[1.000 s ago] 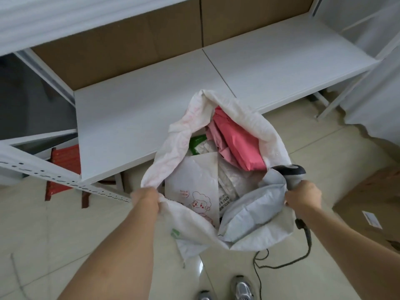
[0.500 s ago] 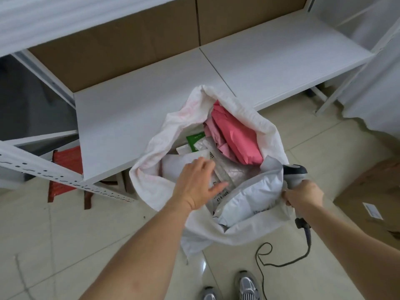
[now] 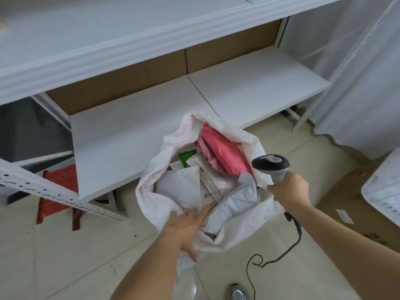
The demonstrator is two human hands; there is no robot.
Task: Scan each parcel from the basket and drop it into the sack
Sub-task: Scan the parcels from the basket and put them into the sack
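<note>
Here, left hand [image 3: 186, 229] flat over sack [image 3: 151, 191].

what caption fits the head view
Left hand reaching into the parcel-filled sack, right hand gripping the scanner and sack rim.

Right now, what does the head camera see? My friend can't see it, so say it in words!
A person's left hand reaches into an open white sack stuffed with white and pink parcels, while the right hand grips a barcode scanner. White shelves stand behind the sack.
</note>
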